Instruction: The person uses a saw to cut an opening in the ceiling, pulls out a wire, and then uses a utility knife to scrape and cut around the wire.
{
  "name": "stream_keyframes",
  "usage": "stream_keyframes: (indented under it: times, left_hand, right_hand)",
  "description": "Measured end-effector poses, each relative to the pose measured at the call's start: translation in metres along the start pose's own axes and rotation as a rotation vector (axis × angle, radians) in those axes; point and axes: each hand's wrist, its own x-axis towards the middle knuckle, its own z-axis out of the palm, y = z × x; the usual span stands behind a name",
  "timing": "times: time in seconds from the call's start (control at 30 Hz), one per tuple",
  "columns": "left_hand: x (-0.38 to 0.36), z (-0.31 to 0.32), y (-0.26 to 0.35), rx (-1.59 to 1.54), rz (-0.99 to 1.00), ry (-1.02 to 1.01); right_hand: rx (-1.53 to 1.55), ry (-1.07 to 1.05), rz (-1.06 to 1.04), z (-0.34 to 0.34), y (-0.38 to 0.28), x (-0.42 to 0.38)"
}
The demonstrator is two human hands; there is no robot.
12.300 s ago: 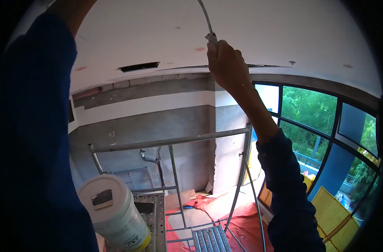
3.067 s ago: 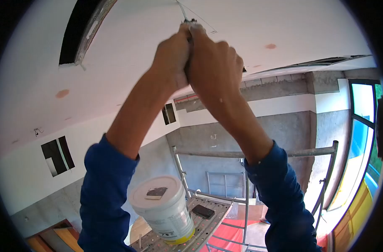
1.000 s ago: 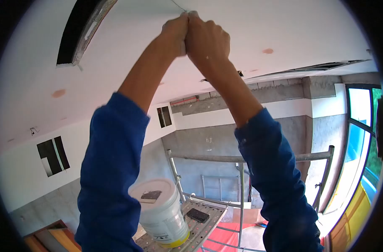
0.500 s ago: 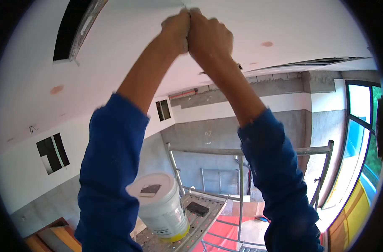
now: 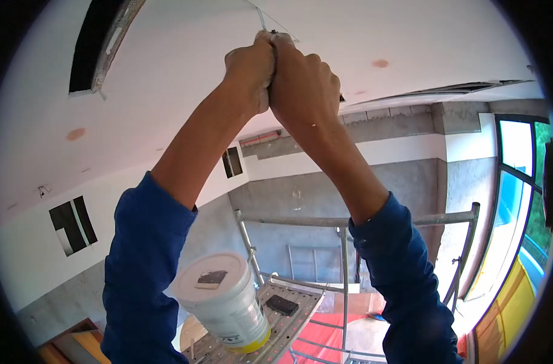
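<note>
Both arms are raised to the white ceiling. My left hand and my right hand are pressed together, both closed around a small tool handle whose tip touches the ceiling. The tool itself is almost wholly hidden by my fingers. A thin line runs along the ceiling from the tool's tip. Both sleeves are dark blue.
A white lidded bucket with a dark pad on its lid stands on the perforated scaffold platform, beside a black phone. Scaffold rails run behind. A dark ceiling opening lies at the upper left. Windows are at the right.
My joined hands have come down slightly from the ceiling, so the tool's end shows above the fingers. Earlier, only the right hand held a tool against the ceiling.
</note>
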Motion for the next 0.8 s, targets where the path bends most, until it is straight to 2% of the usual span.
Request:
stream_keyframes:
  times: [0.1,0.13,0.17,0.2,0.3,0.4,0.5,0.57,0.63,0.73,0.8]
  left_hand:
    - [0.045,0.008,0.022,0.052,-0.010,0.011]
    - [0.049,0.006,0.034,0.066,0.015,-0.063]
    - [0.049,0.009,0.034,0.039,0.027,-0.061]
    - [0.045,0.010,0.029,0.013,0.027,-0.053]
    - [0.030,0.014,0.017,-0.022,0.021,-0.024]
    - [0.004,0.011,0.004,-0.036,0.001,0.009]
    - [0.051,0.018,0.019,0.080,0.050,0.092]
    - [0.056,0.018,0.024,0.036,0.060,0.047]
    - [0.053,0.013,0.016,-0.006,0.032,0.014]
    - [0.000,0.016,0.004,-0.015,-0.021,0.021]
    - [0.013,0.013,0.001,-0.024,0.041,0.016]
  right_hand:
    - [0.008,0.009,-0.028,0.022,0.008,0.030]
    - [-0.016,-0.010,-0.014,0.028,0.004,0.043]
    - [-0.038,-0.033,0.006,0.032,0.003,0.048]
    - [0.021,0.035,-0.010,0.035,0.008,0.043]
    - [0.021,-0.045,0.002,0.005,0.007,0.027]
    - [0.024,-0.033,-0.018,0.000,0.008,0.009]
    - [0.020,-0.006,-0.026,0.020,0.014,0.040]
    - [-0.005,0.004,-0.043,0.026,0.015,0.053]
    - [-0.040,-0.038,-0.040,0.030,0.018,0.043]
    - [-0.016,-0.066,-0.026,0.005,0.015,0.006]
    - [-0.018,-0.022,-0.047,0.008,0.014,0.009]
